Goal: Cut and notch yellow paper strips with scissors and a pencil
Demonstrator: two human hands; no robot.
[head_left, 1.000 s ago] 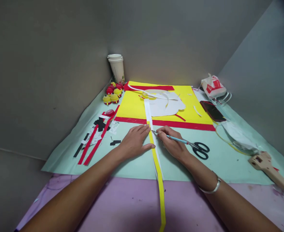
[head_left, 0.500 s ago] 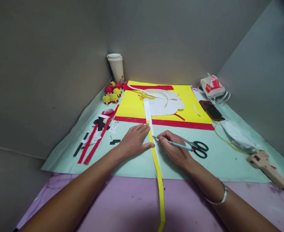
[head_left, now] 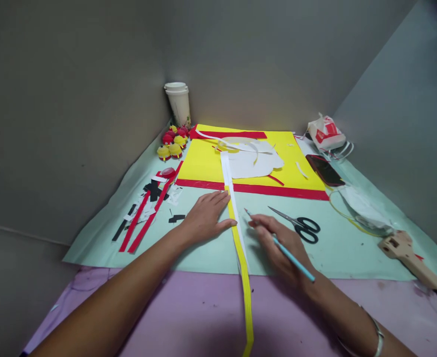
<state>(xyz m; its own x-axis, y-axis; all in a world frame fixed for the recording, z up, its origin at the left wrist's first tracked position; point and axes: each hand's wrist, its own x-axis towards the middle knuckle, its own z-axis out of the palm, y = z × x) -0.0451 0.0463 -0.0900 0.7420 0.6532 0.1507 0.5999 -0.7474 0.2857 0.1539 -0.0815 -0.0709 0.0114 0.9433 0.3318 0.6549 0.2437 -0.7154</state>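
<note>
Red strips (head_left: 143, 231) lie toward the left edge of the green sheet (head_left: 203, 258), and a lidded cup (head_left: 179, 105) stands at its far left corner. The left hand (head_left: 207, 215), spread flat, presses the yellow strip (head_left: 243, 260) beside the white strip (head_left: 225, 168); the yellow one runs past the near edge. The right hand (head_left: 281, 243) grips a blue pencil (head_left: 294, 260), near the scissors (head_left: 297, 222). A glue gun (head_left: 411, 260) lies by the near right corner.
</note>
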